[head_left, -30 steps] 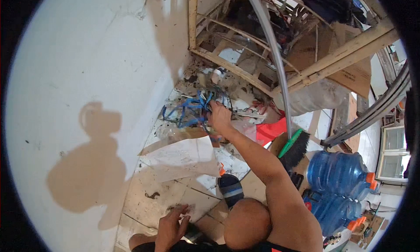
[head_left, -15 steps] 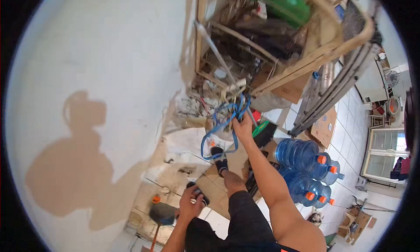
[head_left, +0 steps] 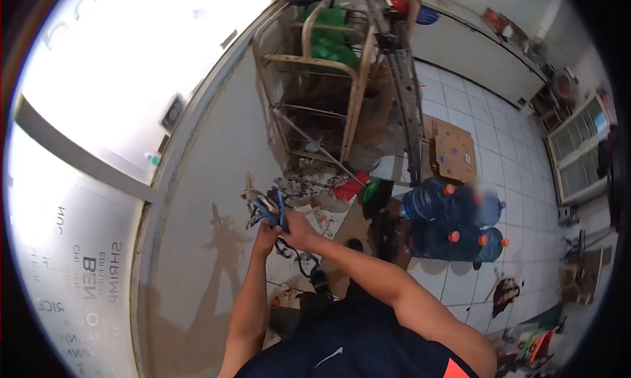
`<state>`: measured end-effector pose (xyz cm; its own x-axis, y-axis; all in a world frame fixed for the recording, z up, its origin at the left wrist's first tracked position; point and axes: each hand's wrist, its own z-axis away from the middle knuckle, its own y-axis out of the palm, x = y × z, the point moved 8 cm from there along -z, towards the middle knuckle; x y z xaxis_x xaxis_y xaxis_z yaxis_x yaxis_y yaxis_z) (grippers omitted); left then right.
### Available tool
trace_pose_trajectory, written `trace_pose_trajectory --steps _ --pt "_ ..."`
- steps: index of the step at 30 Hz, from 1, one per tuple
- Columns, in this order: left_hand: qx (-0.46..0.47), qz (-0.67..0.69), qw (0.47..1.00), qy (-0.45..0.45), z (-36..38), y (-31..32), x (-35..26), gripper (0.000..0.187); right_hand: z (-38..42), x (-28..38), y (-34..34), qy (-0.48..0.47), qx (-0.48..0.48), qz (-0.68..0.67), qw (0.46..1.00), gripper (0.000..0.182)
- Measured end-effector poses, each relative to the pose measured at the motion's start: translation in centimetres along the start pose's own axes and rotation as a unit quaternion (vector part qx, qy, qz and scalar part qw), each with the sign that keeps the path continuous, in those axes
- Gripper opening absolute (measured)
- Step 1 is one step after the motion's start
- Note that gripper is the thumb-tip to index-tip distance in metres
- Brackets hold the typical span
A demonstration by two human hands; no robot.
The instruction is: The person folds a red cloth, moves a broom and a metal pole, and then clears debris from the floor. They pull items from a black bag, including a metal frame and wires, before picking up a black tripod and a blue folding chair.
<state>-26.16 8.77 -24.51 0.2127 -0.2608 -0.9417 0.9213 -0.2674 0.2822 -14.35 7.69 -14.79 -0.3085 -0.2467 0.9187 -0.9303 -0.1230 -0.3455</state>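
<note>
A tangled bundle of blue and beige straps [head_left: 266,202] is held up in front of the wall, its loose ends sticking out at the top. My left hand [head_left: 265,239] is closed around its lower part. Just to the right, touching it, my right hand [head_left: 299,228] is wrapped on the bundle's side. A dark loop of strap [head_left: 303,263] hangs down below both hands, over the littered floor.
A metal rack [head_left: 358,92] with green bags stands ahead, a folded ladder [head_left: 409,109] beside it. A green broom [head_left: 374,193], a red dustpan [head_left: 350,187], large blue water bottles [head_left: 430,200] and a flat cardboard box [head_left: 453,151] are on the right. Glass panels line the left.
The view has turned and risen. My right hand has lifted the straps from near the floor, and my left hand, empty-looking before, has come up and closed on them.
</note>
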Motion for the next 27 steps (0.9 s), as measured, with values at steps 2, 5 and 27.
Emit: trace_pose_trajectory --steps 2,5,27 --pt "0.025 0.091 0.995 -0.023 0.9 2.2 -1.3 0.081 1.1 1.4 -0.4 -0.006 0.011 0.013 1.0 0.032" --pt "0.052 0.141 0.988 -0.04 -0.1 4.8 -2.1 0.054 1.5 1.1 -1.6 -0.024 0.016 0.051 0.998 0.037" --pt "-0.082 0.054 0.994 -0.056 -5.8 18.0 -4.0 0.033 11.8 -11.8 -19.6 0.253 -0.2 -0.123 0.939 0.037"
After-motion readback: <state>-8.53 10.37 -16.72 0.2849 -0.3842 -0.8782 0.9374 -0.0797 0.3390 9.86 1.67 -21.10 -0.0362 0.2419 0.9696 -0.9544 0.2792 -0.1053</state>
